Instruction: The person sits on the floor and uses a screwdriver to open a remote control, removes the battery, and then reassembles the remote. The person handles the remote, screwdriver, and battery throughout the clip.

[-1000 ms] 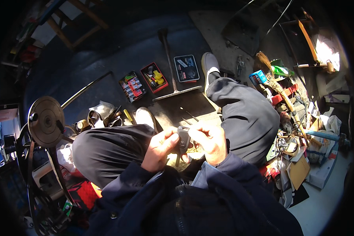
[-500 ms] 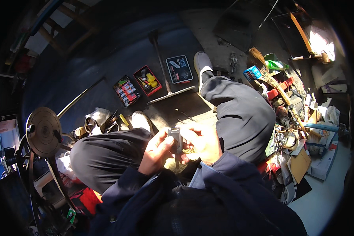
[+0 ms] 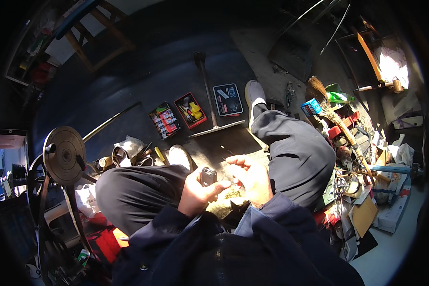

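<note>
My left hand (image 3: 195,194) is closed round a small dark, rounded case (image 3: 208,177) that looks like a key fob. Its top stands up between the thumb and the fingers. Just to the right, my right hand (image 3: 254,181) is held with curled fingers, thumb and fingertips close together near my left thumb's tip. Whatever is between those fingertips is too small to make out. Both hands are over my lap in bright sunlight, with a pale yellowish surface (image 3: 220,208) beneath them.
Beyond my feet are a red box of yellow items (image 3: 204,120), a tray of small packages (image 3: 151,116), a dark flat case (image 3: 241,100) and a T-shaped metal stand (image 3: 207,90). A round metal plate on a stand (image 3: 64,155) is at left. Clutter and a broom (image 3: 344,125) lie right.
My right hand has come off the dark case and moved slightly right. The case stays in my left hand, now more upright in its grip. The whole view has shifted a little.
</note>
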Tool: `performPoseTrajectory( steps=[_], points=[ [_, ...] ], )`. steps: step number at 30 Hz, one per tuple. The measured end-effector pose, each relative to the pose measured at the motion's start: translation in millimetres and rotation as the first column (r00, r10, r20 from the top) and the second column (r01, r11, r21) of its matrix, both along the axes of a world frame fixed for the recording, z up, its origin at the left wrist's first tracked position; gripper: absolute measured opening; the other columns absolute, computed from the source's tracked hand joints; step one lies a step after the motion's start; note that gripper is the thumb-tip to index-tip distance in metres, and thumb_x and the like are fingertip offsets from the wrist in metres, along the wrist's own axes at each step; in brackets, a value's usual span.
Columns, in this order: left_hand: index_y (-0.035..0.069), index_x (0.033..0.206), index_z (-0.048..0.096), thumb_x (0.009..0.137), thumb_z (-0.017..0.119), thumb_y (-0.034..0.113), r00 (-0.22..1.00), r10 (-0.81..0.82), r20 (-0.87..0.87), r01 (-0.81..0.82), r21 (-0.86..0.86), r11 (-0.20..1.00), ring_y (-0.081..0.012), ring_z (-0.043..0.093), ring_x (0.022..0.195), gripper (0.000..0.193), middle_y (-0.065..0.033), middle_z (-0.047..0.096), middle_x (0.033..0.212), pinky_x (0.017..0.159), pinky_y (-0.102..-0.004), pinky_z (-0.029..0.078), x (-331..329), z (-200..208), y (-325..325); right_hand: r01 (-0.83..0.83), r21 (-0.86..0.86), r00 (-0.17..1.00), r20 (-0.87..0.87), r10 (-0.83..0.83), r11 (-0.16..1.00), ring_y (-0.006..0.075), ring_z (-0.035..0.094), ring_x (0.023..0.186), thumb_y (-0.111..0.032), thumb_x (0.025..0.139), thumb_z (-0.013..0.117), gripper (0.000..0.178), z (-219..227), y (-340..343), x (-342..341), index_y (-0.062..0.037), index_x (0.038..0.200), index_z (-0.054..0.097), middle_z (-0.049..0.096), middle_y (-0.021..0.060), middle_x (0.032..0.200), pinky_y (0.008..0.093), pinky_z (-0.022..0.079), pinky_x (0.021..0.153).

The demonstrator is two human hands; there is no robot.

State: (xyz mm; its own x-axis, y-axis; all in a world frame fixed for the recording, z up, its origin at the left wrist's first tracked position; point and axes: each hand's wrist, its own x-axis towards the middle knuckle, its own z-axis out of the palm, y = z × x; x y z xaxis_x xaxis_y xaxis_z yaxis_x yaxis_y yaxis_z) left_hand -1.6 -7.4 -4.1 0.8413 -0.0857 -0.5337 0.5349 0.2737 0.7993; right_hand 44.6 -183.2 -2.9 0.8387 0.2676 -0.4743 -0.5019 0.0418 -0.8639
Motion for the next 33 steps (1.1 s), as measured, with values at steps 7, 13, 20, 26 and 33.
performPoseTrajectory(
  steps=[7, 13, 20, 26, 33],
  points=[
    [0.002, 0.111, 0.059, 0.085, 0.078, 0.001, 0.982, 0.162, 0.1, -0.155, -0.078, 0.985, -0.007, 0.058, 0.059, 0.033, -0.0011, 0.063, 0.075, 0.055, -0.0227, 0.047, -3, 15, -3, -0.126, -0.108, 0.981, 0.131, 0.14, 0.986, 0.0063, 0.059, 0.077, -0.012, 0.096, 0.065, 0.018, -38, 25, 38, -0.0035, 0.111, 0.067, 0.067, 0.0005, 0.093, 0.0231, 0.048, 0.07],
    [0.004, 0.081, 0.06, 0.078, 0.087, 0.01, 0.978, 0.21, -0.004, -0.206, 0.169, 0.964, -0.0031, 0.05, 0.062, 0.027, 0.0043, 0.058, 0.068, 0.057, -0.0214, 0.041, -14, 19, 10, -0.176, -0.449, 0.944, 0.175, 0.279, 0.876, 0.0082, 0.058, 0.064, -0.011, 0.091, 0.066, 0.017, -130, 89, 114, -0.0017, 0.104, 0.071, 0.066, 0.0019, 0.076, 0.0236, 0.047, 0.061],
    [0.003, 0.086, 0.061, 0.075, 0.085, 0.014, 0.972, 0.235, 0.019, -0.228, 0.33, 0.916, -0.0074, 0.054, 0.069, 0.029, -0.0023, 0.061, 0.072, 0.069, -0.0274, 0.05, -39, 4, 41, -0.189, -0.695, 0.749, 0.354, 0.56, 0.693, 0.0356, 0.069, 0.097, -0.017, 0.086, 0.064, 0.026, -226, 155, 199, -0.0012, 0.105, 0.068, 0.072, 0.0206, 0.101, 0.0417, 0.054, 0.088],
    [0.006, 0.101, 0.06, 0.086, 0.079, 0.024, 0.918, 0.378, 0.122, -0.395, 0.372, 0.84, -0.0131, 0.058, 0.076, 0.03, -0.0033, 0.06, 0.079, 0.076, -0.0288, 0.049, -24, -11, 62, -0.227, -0.928, 0.728, 0.04, 0.685, 0.295, 0.0394, 0.068, 0.103, -0.033, 0.083, 0.07, 0.035, -267, 204, 252, -0.0053, 0.105, 0.071, 0.071, 0.0228, 0.104, 0.0471, 0.053, 0.089],
    [0.007, 0.1, 0.06, 0.086, 0.079, 0.025, 0.903, 0.429, 0.021, -0.408, 0.357, 0.84, -0.0141, 0.058, 0.074, 0.029, -0.0042, 0.059, 0.077, 0.074, -0.0295, 0.049, -15, -11, 89, -0.155, -0.977, 0.755, -0.021, 0.655, 0.147, 0.044, 0.065, 0.106, -0.041, 0.076, 0.079, 0.051, -290, 226, 262, 0.0027, 0.1, 0.068, 0.069, 0.0257, 0.11, 0.0504, 0.052, 0.091]
  ],
)
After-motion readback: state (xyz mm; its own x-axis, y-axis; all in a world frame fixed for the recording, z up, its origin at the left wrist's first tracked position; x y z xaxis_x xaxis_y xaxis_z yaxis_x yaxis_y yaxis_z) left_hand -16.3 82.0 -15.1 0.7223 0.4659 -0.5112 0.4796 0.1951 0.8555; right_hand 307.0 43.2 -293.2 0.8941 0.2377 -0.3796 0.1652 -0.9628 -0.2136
